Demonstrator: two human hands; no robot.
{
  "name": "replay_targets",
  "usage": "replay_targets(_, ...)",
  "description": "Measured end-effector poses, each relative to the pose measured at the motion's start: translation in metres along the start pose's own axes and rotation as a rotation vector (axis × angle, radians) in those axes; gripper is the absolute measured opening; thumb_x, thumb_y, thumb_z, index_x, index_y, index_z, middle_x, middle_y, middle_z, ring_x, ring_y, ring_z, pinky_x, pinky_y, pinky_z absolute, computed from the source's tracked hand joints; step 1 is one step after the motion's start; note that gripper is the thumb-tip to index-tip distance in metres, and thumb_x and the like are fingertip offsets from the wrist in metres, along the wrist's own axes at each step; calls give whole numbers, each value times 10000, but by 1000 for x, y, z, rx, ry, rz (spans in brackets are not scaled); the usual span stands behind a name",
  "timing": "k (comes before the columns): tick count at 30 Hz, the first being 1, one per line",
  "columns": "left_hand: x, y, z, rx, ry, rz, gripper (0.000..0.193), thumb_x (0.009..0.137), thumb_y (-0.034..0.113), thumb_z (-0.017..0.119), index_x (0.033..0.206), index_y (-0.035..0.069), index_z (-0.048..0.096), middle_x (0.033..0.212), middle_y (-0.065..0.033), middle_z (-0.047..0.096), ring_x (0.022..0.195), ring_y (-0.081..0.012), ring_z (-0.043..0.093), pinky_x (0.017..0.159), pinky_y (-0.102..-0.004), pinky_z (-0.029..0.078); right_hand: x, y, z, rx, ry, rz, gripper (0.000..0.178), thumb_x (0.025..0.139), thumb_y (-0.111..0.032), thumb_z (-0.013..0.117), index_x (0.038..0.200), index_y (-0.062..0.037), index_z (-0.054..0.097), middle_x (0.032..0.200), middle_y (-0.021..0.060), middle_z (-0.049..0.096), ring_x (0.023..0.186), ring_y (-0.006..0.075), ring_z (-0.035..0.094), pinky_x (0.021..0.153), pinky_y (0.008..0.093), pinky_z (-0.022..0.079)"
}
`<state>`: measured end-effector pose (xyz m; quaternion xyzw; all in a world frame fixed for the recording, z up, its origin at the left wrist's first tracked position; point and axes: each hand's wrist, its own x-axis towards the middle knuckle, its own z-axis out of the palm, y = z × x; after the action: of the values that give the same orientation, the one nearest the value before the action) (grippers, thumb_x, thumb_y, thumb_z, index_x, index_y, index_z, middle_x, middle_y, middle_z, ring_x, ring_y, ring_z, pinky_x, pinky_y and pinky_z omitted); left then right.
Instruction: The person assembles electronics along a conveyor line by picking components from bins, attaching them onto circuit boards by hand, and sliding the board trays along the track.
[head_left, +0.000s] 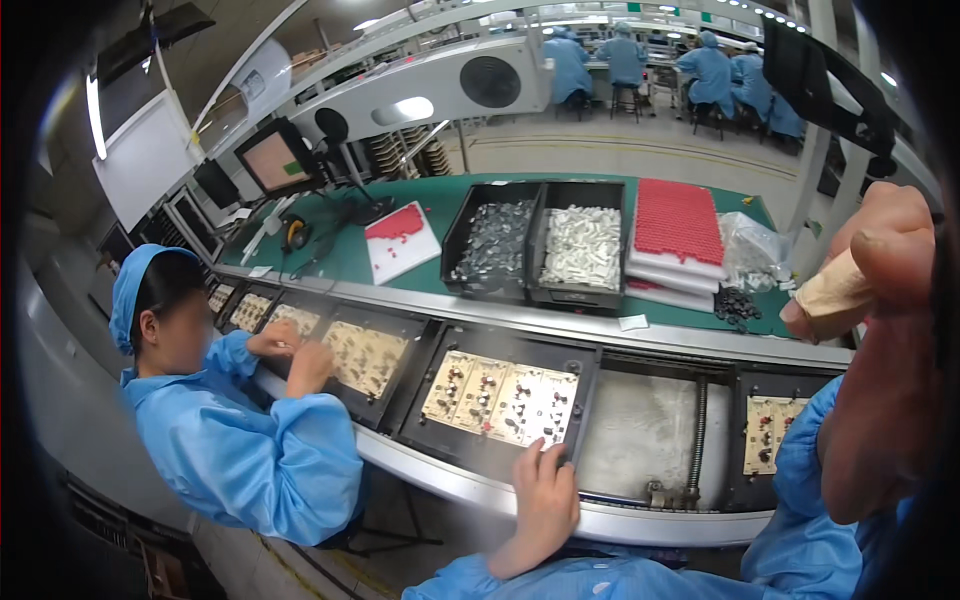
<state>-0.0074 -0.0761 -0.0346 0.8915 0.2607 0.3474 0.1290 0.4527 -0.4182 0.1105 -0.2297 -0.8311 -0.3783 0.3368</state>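
My left hand reaches in from the lower edge, fingers extended, its fingertips at the near right rim of a black carrier frame. Tan circuit boards sit side by side in that frame, dotted with small black, red and white components. Raised very close to the camera, at the far right, is my right hand, bent back with its fingers curled together. A beige finger cover wraps one of its fingers. Anything held within that hand is hidden.
Beyond the conveyor rail stand black bins of dark parts and white parts. Red parts are stacked on white foam beside a plastic bag. A co-worker in blue handles boards on the left. Another carrier lies right.
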Motion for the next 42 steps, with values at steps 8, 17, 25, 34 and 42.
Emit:
replay_targets(8,27,-5,4,-121,-30,78,162,727,-40,614,884,-69,592,1199,-196,542,1230,-425,447,1000,-551,348,299,89,232,71,-276,265,680,959,-453,571,1292,132,471,838,189,654,766,284,575,642,425,446)
replay_targets(17,34,-1,8,-310,-217,198,120,796,61,700,830,-35,637,1231,-186,561,1280,-420,414,1028,-569,317,218,74,236,-340,0,863,229,954,-104,591,1103,58,654,913,144,684,848,199,647,745,321,515)
replay_targets(25,43,-8,-2,-289,-204,196,205,816,87,696,1018,55,684,1274,-160,534,1300,-427,369,1060,-560,277,-24,74,268,-284,-454,1624,292,834,-256,699,1016,-28,710,882,127,714,832,252,682,766,351,526)
replay_targets(34,42,-83,-46,-16,-97,54,148,874,76,670,1014,47,704,1270,-116,587,1308,-353,397,1093,-457,303,-34,104,284,-423,-722,1574,307,764,-350,742,830,-55,690,765,122,695,765,311,678,691,420,522)
replay_targets(42,68,-117,-66,36,-83,69,207,866,44,647,1069,41,689,1266,-139,579,1306,-360,408,1078,-459,326,82,94,183,-147,4,1636,254,889,-183,722,1036,22,693,867,57,695,778,94,620,686,250,489)
